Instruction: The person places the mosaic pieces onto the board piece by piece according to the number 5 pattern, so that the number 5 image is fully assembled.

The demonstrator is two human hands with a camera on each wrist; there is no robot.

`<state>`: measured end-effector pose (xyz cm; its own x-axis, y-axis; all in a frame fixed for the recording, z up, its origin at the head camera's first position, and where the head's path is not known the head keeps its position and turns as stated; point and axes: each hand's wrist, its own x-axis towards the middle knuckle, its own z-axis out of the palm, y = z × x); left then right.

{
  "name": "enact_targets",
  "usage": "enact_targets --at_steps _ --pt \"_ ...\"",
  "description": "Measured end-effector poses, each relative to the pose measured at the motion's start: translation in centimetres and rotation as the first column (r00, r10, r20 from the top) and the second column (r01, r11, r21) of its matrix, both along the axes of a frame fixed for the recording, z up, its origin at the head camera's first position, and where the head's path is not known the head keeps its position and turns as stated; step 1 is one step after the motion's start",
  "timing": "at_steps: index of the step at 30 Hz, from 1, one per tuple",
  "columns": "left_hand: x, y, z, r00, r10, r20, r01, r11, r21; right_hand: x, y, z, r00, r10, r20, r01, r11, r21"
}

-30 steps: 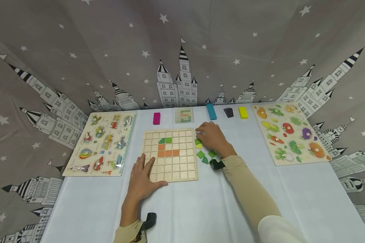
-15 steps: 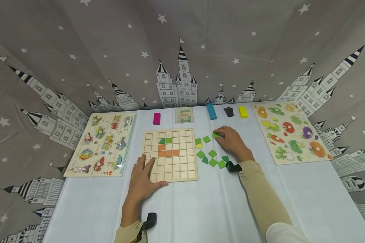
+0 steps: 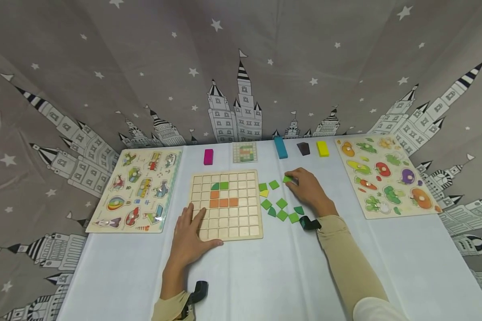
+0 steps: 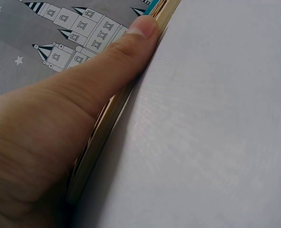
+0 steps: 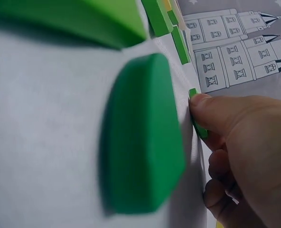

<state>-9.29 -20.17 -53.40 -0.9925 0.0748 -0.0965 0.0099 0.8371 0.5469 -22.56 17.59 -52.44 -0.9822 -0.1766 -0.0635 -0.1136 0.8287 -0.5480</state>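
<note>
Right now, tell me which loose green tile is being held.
The light green tile pinched by the right hand, at the right end of the far row; the other loose green tiles sit ungripped.

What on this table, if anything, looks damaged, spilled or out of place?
Nothing looks damaged or spilled. Only the yellow piece beside the wooden grid board stands out slightly: it is the single yellow one among loose green pieces, and a green tile seems to touch or partly cover it.

The grid board (image 3: 234, 213) lies between two puzzles (image 3: 136, 191) — loose tiles (image 3: 281, 203) just to its right, a card (image 3: 245, 152) behind.
</note>
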Motion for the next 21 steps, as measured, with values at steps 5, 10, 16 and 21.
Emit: enact_targets --at_steps 5,10,16,21 --pt "0.0 0.0 0.0 1.0 -0.001 0.005 0.001 1.0 -0.002 0.1 -0.4 0.5 1.0 -0.008 0.014 0.009 1.0 -0.013" --pt "0.0 0.0 0.0 1.0 0.001 0.003 -0.001 1.0 0.0 0.1 -1.7 1.2 1.0 0.011 0.002 -0.011 0.999 -0.032" --pt "0.0 0.0 0.0 1.0 0.0 0.007 0.0 1.0 0.005 -0.1 -5.0 2.4 0.995 0.098 -0.008 -0.098 0.994 -0.049" --pt "0.0 0.0 0.0 1.0 0.004 0.007 -0.004 1.0 0.003 -0.7 -8.5 2.4 0.971 0.239 -0.03 -0.239 0.971 -0.007"
